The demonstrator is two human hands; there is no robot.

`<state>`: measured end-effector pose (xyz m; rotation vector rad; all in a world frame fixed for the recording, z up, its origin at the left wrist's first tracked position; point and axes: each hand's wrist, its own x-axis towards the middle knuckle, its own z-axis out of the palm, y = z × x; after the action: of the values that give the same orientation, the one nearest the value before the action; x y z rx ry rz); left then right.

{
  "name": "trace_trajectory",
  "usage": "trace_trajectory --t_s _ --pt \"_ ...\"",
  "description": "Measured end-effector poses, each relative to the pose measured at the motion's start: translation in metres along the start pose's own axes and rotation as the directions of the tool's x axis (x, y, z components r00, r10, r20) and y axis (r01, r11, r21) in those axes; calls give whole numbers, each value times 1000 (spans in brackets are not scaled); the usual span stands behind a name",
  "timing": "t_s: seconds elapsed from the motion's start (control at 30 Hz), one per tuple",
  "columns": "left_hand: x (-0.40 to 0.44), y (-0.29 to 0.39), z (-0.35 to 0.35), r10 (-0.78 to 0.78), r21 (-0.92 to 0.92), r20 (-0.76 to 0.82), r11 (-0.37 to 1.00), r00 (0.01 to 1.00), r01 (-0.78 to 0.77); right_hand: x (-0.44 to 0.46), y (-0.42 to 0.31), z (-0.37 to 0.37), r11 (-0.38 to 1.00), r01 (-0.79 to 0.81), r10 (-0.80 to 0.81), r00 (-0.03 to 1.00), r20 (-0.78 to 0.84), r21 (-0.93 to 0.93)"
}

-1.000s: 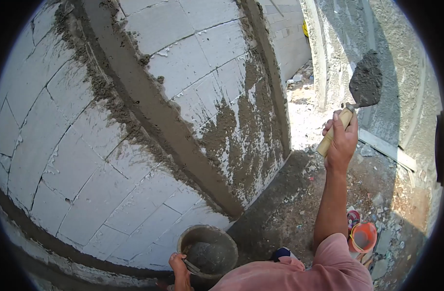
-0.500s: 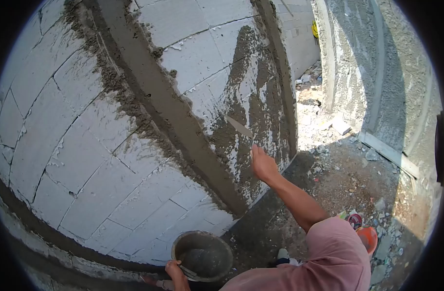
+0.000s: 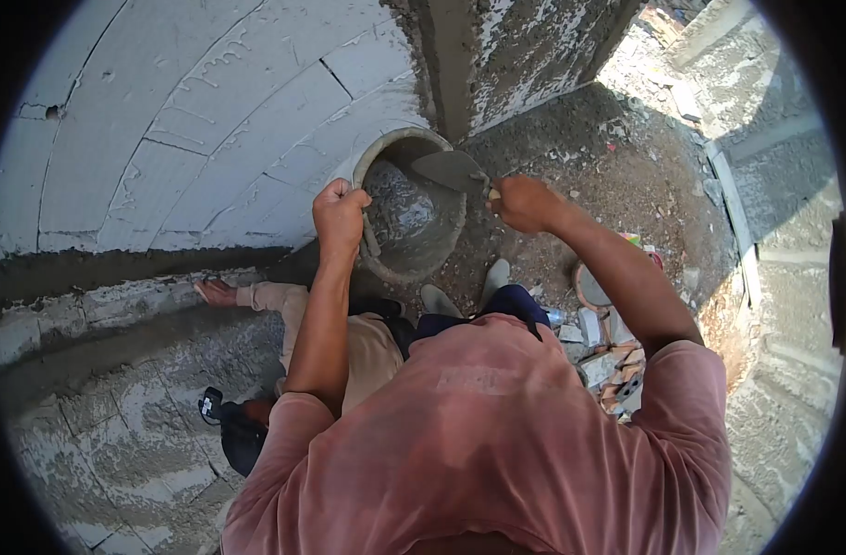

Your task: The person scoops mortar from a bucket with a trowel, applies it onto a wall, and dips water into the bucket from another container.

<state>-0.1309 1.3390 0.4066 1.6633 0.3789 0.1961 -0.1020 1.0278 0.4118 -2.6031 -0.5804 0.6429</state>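
My left hand (image 3: 340, 217) grips the rim of a round bucket (image 3: 449, 245) from its left side. Wet grey mortar (image 3: 400, 205) lies in the bottom of the bucket. In my right hand (image 3: 529, 203) is the handle of a trowel (image 3: 446, 172). Its flat blade reaches over the right part of the bucket's opening, pointing left. Whether mortar sits on the blade is hard to tell. Behind the bucket rises a white block wall (image 3: 238, 120), with a grey mortar strip (image 3: 451, 65) running down it.
Close on my left is another person, in a beige sleeve (image 3: 266, 297), with one hand (image 3: 218, 292) against the low wall ledge. A round orange-rimmed container (image 3: 589, 289) and broken blocks (image 3: 600, 365) lie at my right. A long board (image 3: 733, 213) lies along the far-right wall.
My right hand has brought the trowel down from the wall to the bucket. The bucket now appears higher in view, still gripped by my left hand. My view has tilted downward.
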Motion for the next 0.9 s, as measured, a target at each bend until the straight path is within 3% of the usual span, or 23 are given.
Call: trace_trajectory --t_s 0.03,0.1,0.17,0.2,0.23,0.33,0.43,0.53,0.57,0.7,0.8,0.83,0.9 --pt "2 6 7 13 -17 25 1000 1000 -13 11 3 -3 999 -17 17 1000 9 -39" --pt "3 11 19 30 -7 60 1000 998 -30 53 35 26 951 183 -143 975 172 -248" --pt "1 21 36 66 -8 58 998 996 -65 57 30 23 985 135 -100 954 283 -104" --pt "-3 24 46 80 -2 60 997 995 -80 45 22 26 990 -45 -2 941 340 132" --pt "-3 24 55 76 -2 51 997 996 -76 30 11 27 908 -234 74 906 416 348" --pt "-5 33 77 59 47 46 997 997 -61 6 14 51 648 -284 -58 907 418 706" --pt "-5 35 88 36 -59 18 998 999 -35 -14 17 48 318 -419 -154 862 483 850" --pt "-7 36 87 -23 -128 -35 992 999 18 -32 19 39 246 -402 -145 884 444 882" --pt "-8 38 86 -36 -154 -56 988 998 27 -38 22 37 233 -372 -140 901 410 898" --pt "-4 30 74 -171 -284 -53 947 984 149 -81 30 6 -240 -231 -160 967 196 943" --pt "-10 23 56 -112 -185 -54 978 992 100 -120 24 -40 -427 126 7 991 -136 895" --pt "-9 16 51 -150 -238 -65 962 987 131 -136 21 -62 -399 308 130 951 -279 864" --pt "-16 19 42 -123 -258 -63 961 990 103 -174 12 -104 -304 620 336 780 -528 723"
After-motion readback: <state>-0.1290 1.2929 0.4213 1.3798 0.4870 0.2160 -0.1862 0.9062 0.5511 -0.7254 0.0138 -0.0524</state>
